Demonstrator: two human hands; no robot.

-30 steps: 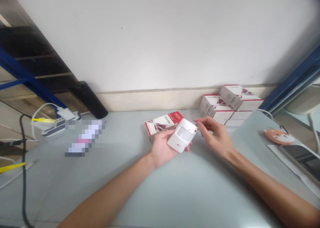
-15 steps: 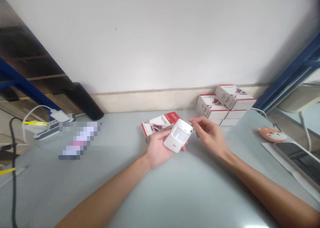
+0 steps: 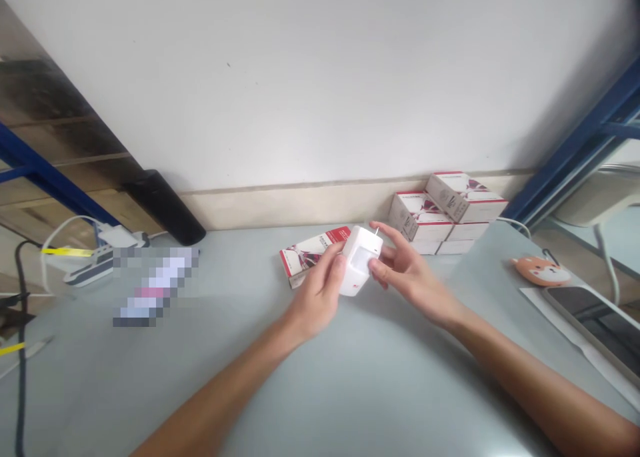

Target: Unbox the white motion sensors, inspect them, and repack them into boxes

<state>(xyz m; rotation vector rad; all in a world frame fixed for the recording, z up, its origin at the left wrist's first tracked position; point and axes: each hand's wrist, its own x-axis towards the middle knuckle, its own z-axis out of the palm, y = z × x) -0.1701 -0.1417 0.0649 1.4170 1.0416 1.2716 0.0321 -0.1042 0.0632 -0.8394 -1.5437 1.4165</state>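
Observation:
A white motion sensor (image 3: 354, 278), with a pale window on its front and a small red logo, is tilted up above the table. My left hand (image 3: 320, 287) is closed around its left side, thumb along the edge. On the other side my right hand (image 3: 407, 273) grips its right edge, thumb at the front window and other fingers partly hidden behind. A thin, short piece (image 3: 377, 231) shows by my right index finger near the sensor's top; what it is I cannot make out. Behind the left hand lies a red-and-white box (image 3: 300, 260), partly covered.
Several similar boxes (image 3: 457, 210) are stacked at the back right against the wall. A phone with a blurred screen (image 3: 157, 287), a black cylinder (image 3: 167, 207) and a power strip (image 3: 95, 263) are on the left. An orange animal-faced pouch (image 3: 540, 271) and a dark-screened device (image 3: 595, 323) lie at right.
The sensor has been turned more upright and sideways. My left hand has gone from cradling it in the palm to gripping its side. My right hand has moved from its corner onto its right edge.

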